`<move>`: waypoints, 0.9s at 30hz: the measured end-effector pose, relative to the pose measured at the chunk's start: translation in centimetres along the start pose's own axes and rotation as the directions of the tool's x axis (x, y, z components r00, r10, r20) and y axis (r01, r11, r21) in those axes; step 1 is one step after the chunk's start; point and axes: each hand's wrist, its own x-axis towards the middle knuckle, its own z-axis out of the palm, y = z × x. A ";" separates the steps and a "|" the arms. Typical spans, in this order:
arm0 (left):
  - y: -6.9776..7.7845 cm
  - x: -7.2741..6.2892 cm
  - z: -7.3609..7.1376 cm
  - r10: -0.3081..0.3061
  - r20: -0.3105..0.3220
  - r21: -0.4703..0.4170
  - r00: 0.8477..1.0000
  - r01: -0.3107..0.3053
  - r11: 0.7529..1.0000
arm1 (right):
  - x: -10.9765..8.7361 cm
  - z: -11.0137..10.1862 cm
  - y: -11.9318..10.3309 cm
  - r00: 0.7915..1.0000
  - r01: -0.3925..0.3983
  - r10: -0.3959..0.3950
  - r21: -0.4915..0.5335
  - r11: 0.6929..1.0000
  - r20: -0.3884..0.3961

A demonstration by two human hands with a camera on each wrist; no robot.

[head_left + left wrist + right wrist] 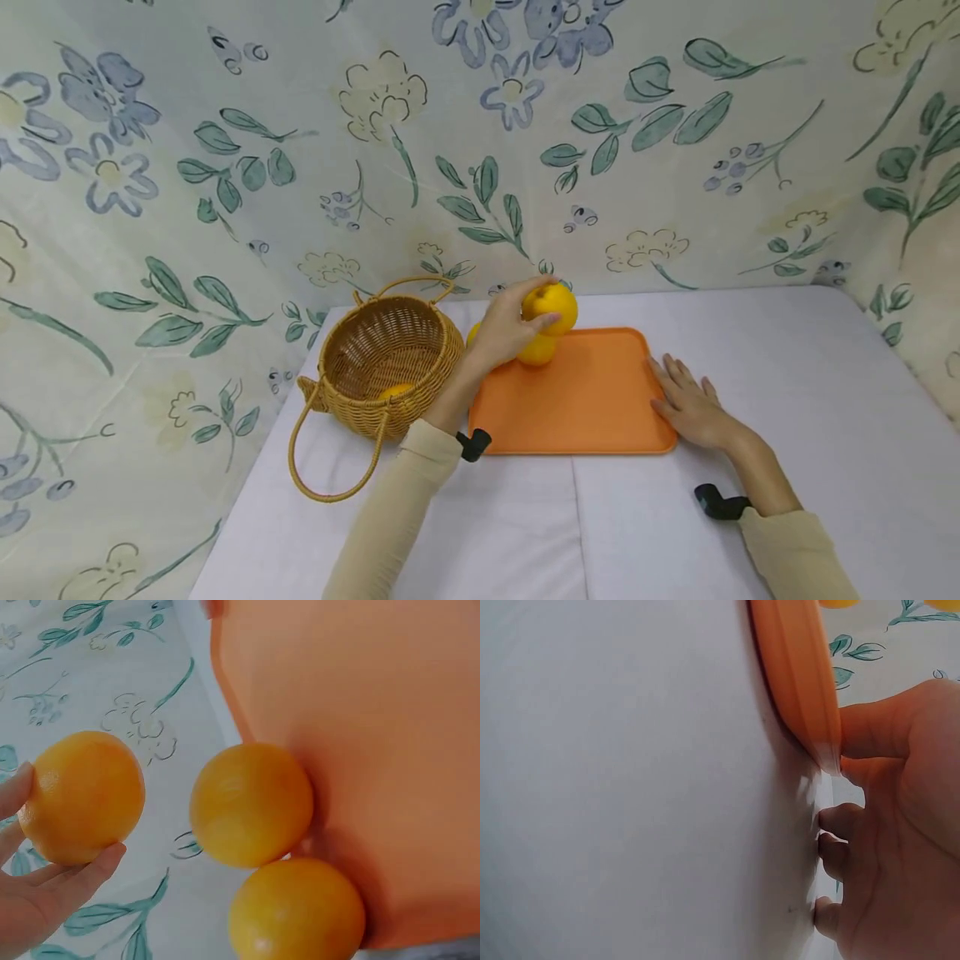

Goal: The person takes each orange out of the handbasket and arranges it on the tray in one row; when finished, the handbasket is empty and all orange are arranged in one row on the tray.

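Note:
In the head view my left hand [506, 329] grips an orange [553, 308], raised above the far left part of an orange tray [585, 400]. Two more oranges rest on the tray below it; the left wrist view shows both, an upper orange [251, 804] and a lower orange [298, 911], side by side. There the held orange [86, 796] sits between thumb and fingers, apart from the others. My right hand [693, 404] lies at the tray's right edge, fingers spread on the table, thumb touching the rim [802, 682] in the right wrist view.
A wicker basket [345, 400] with raised handles stands left of the tray, close to my left forearm. Inside it lies an orange [396, 390]. A white cloth [525, 525] covers the table, and a floral curtain [480, 150] hangs behind.

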 end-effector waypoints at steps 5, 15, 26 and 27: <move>-1.1 1.6 3.6 -0.062 0.057 0.070 0.996 0.058 0.996 | 0.0 -0.1 0.0 1.000 -0.001 0.001 -0.002 1.000 0.001; -2.2 2.8 8.2 -0.086 0.122 0.259 0.989 0.052 0.964 | 0.0 0.0 -0.1 1.000 -0.011 0.011 0.002 1.000 -0.002; -2.3 2.1 9.7 -0.105 0.169 0.233 0.980 0.064 0.970 | -0.1 -0.2 -0.2 1.000 -0.015 0.015 -0.001 1.000 0.006; -2.3 2.0 9.8 -0.104 0.172 0.239 0.980 0.061 0.969 | -0.1 -0.2 -0.2 1.000 -0.014 0.014 -0.001 1.000 0.006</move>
